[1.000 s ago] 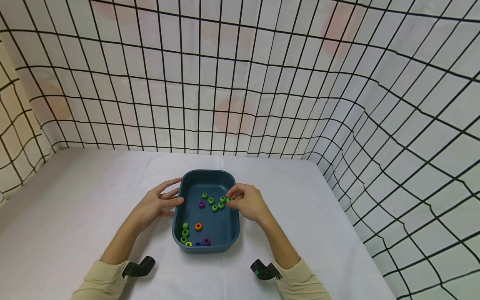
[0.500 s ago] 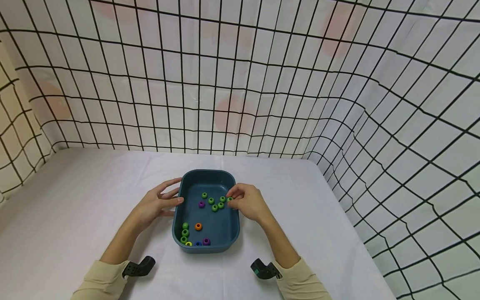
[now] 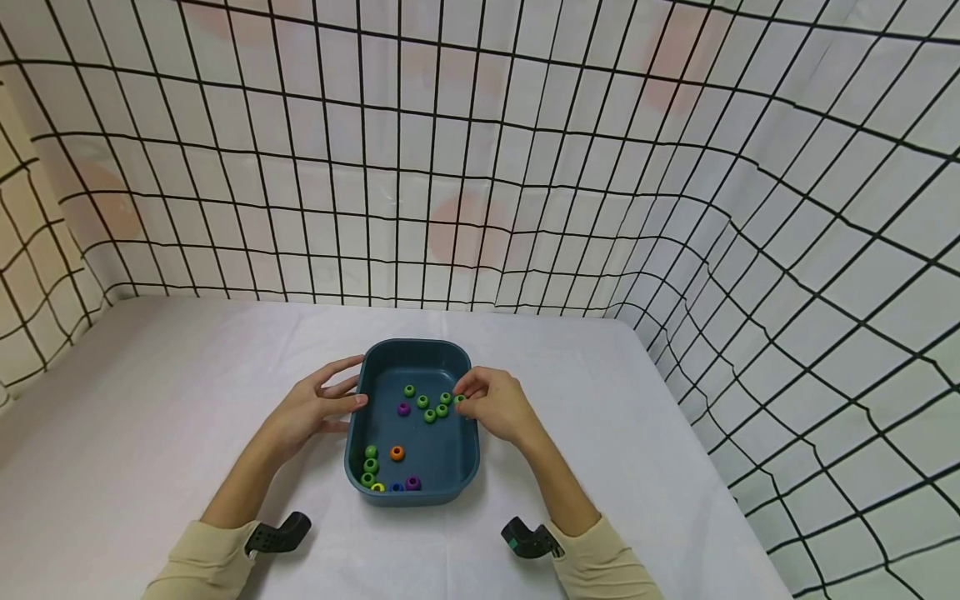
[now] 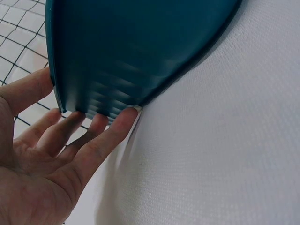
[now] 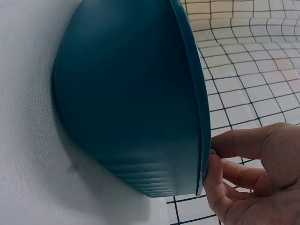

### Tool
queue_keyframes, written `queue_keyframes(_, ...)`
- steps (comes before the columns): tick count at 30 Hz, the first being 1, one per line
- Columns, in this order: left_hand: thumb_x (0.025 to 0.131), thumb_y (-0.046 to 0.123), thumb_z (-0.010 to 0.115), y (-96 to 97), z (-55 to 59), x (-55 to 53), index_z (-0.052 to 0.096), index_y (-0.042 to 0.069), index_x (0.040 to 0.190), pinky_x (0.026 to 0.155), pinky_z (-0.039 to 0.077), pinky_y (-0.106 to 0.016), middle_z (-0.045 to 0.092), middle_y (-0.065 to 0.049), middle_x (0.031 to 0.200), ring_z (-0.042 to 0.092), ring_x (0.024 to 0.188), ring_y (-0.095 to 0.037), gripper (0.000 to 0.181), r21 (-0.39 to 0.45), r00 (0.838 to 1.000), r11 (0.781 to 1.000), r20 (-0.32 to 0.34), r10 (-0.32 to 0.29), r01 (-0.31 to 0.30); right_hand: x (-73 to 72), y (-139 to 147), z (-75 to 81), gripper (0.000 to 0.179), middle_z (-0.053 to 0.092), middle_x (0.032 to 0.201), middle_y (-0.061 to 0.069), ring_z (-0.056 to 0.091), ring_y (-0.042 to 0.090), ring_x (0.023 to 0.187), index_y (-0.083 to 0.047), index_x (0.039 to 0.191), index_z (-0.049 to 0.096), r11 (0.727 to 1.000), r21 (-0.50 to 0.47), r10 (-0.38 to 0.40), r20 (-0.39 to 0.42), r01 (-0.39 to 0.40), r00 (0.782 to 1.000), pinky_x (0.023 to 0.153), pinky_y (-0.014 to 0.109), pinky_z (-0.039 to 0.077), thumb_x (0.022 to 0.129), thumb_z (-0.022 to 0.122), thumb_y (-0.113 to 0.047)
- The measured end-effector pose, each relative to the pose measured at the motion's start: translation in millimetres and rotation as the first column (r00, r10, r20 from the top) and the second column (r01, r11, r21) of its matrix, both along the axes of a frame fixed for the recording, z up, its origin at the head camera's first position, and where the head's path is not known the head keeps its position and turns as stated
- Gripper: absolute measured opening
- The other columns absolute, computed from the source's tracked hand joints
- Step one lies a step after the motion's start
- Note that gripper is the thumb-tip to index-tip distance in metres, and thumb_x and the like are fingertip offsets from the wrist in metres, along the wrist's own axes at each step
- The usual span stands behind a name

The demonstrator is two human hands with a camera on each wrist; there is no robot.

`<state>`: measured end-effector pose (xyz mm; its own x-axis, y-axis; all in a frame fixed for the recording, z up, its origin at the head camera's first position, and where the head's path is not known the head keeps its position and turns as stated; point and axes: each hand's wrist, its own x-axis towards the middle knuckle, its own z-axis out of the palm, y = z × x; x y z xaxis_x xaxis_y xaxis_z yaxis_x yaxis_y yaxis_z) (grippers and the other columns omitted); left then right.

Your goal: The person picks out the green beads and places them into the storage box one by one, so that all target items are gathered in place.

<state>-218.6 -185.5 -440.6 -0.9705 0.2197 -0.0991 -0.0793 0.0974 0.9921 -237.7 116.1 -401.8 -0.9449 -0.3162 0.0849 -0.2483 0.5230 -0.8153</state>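
Observation:
A dark teal tray (image 3: 412, 500) lies on the white cloth, with several small round beads inside. At its left side my left hand (image 3: 307, 408) has spread, fairly straight fingers touching the outer wall (image 4: 140, 42), thumb at the rim. My right hand (image 3: 495, 404) reaches over the right rim, thumb and bent index finger pinching a green bead (image 3: 461, 400). Several more green beads (image 3: 442, 411) lie close to those fingertips, with a purple bead (image 3: 403, 409) to their left. In the right wrist view the tray wall (image 5: 131, 93) hides the beads, and the right fingertips meet at the rim.
Toward the tray's near left corner sit more green beads (image 3: 371, 466), an orange bead (image 3: 397, 453), a yellow bead (image 3: 378, 488), a blue bead (image 3: 397, 488) and another purple bead (image 3: 412, 483). A black-gridded white curtain (image 3: 480, 167) stands behind the white-covered table (image 3: 600, 417).
The green bead at my right fingertips has shifted very slightly to the right. Both hands, the tray and the other beads keep their places.

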Motion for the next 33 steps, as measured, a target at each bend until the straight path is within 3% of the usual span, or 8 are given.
queue_keyframes(33,0.096,0.020,0.070,-0.5,-0.7,-0.5,0.032,0.024,0.159,0.096,0.056,-0.054,0.032,-0.018,0.164,0.045,0.143,-0.041,0.073,-0.002,1.000,1.000,-0.003,0.001,-0.001,0.4,0.5,1.1,0.022,0.069,0.091,0.006,0.063,0.013,0.078,0.000,0.106,0.070,1.000,-0.026,0.018,0.039,-0.017,0.999,0.070,0.025,0.055,0.085,0.075,-0.003)
